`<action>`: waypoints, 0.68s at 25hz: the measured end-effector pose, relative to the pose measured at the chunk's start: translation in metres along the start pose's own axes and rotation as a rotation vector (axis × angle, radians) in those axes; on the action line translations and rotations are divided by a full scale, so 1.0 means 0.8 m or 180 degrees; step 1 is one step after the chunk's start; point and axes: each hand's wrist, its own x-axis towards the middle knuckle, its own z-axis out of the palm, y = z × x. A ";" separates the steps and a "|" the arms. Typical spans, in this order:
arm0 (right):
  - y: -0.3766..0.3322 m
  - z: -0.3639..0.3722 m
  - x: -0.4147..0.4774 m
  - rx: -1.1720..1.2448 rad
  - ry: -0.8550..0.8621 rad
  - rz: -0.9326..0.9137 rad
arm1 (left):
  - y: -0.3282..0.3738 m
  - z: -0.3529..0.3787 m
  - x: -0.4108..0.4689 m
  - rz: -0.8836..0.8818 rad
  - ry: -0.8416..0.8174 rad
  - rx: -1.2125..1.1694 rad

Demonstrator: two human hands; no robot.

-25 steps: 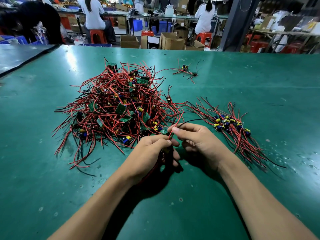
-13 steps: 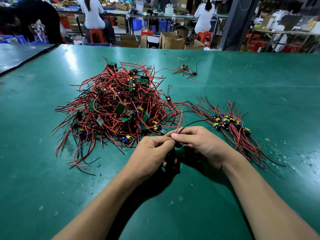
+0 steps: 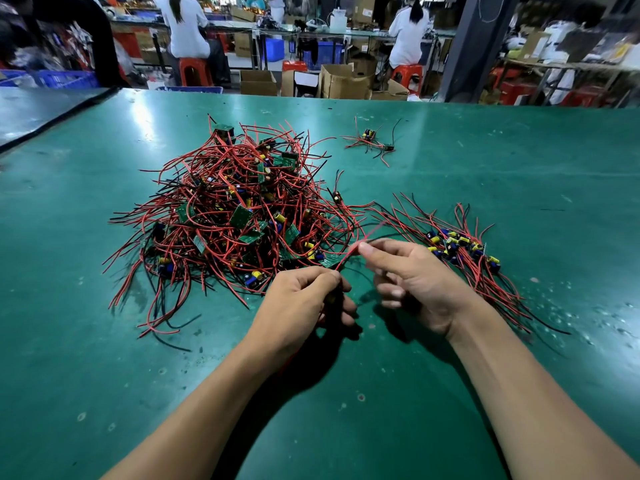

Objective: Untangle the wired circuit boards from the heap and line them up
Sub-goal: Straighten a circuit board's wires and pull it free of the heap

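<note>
Two bare hands work just in front of the heap (image 3: 235,209) of wired circuit boards. The heap is a tangle of red and black leads with small green boards and yellow and blue parts, and it lies left of centre on the green surface (image 3: 519,161).

The left hand (image 3: 304,306) has its grip closed. Its thumb and forefinger pinch a red wire (image 3: 348,256) at the lower end, and the other fingers curl round something dark beneath, too hidden to name. The right hand (image 3: 419,285) has its grip clamped on the same wire higher up, between thumb and forefinger tip, with the remaining fingers curled under the palm. The wire runs straight on a slant between the two pinches. Its blurred far part goes on past the right thumb, up and to the right. The hands are apart from each other, near the heap's near right edge.

Just right of the right hand lies a sorted group of boards (image 3: 457,245), side by side in a slanted line, their leads fanned out to both sides. Beyond the heap, well apart from it, a small loose cluster (image 3: 372,140) of wired boards lies alone.

Behind the surface, people in white tops sit on red stools (image 3: 194,71) among cardboard boxes (image 3: 343,81).
</note>
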 end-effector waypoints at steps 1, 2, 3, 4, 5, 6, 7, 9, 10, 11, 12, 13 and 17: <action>0.002 0.005 0.000 -0.0037 -0.0211 0.0026 | 0.000 0.000 0.000 -0.0001 -0.0037 -0.0039; 0.004 0.009 -0.001 -0.0119 -0.0398 0.0048 | 0.001 -0.001 -0.001 -0.0004 -0.0092 -0.0056; 0.005 0.012 -0.001 -0.0218 -0.0515 0.0058 | 0.003 -0.001 -0.002 -0.0005 -0.0146 -0.0039; 0.005 0.013 -0.001 -0.0318 -0.0559 0.0058 | 0.003 -0.001 -0.003 0.0007 -0.0179 0.0008; 0.005 0.014 -0.001 -0.0417 -0.0548 0.0039 | 0.003 0.000 -0.004 0.0034 -0.0188 0.0068; 0.005 0.014 -0.001 -0.0534 -0.0500 -0.0001 | 0.003 0.000 -0.004 0.0067 -0.0176 0.0137; 0.005 0.015 0.000 -0.0659 -0.0440 -0.0062 | 0.003 0.001 -0.004 0.0097 -0.0158 0.0190; 0.006 0.015 -0.001 -0.0824 -0.0365 -0.0182 | 0.002 0.001 -0.006 0.0145 -0.0170 0.0247; 0.006 0.014 -0.001 -0.0858 -0.0369 -0.0220 | 0.002 0.000 -0.007 0.0156 -0.0198 0.0268; 0.006 0.013 -0.002 -0.0888 -0.0381 -0.0247 | 0.002 0.000 -0.008 0.0144 -0.0221 0.0273; 0.007 0.013 -0.002 -0.0902 -0.0381 -0.0259 | 0.003 -0.001 -0.008 0.0115 -0.0231 0.0250; 0.009 0.012 -0.001 -0.0863 -0.0347 -0.0256 | 0.004 -0.001 -0.008 0.0080 -0.0243 0.0208; 0.021 0.014 0.006 -0.0429 0.0137 -0.0308 | 0.008 -0.001 -0.005 -0.0045 -0.0315 0.0106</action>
